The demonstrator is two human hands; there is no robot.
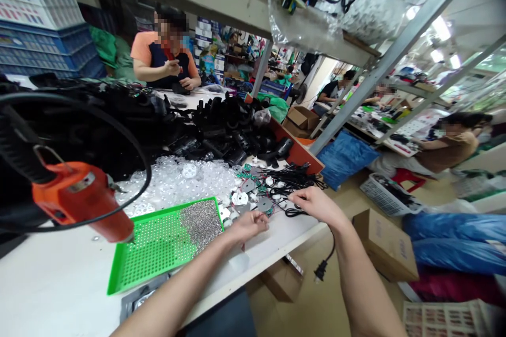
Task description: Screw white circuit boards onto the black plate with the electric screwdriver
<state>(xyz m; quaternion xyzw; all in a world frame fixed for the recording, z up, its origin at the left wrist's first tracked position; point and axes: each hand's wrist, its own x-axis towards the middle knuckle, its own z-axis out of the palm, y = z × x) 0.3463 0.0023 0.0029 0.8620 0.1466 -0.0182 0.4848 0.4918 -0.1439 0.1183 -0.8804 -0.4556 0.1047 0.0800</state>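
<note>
Black power cord (pixel 331 254) hangs off the bench edge (pixel 276 258).

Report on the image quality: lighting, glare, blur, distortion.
Head view: the wide-angle lens tilts the scene and slants the steel shelf upright steeply; ceiling lights glare white at upper right; the seated co-worker has a pixelated face; the left hand and right hand look sharp, with no obvious motion blur.
</note>
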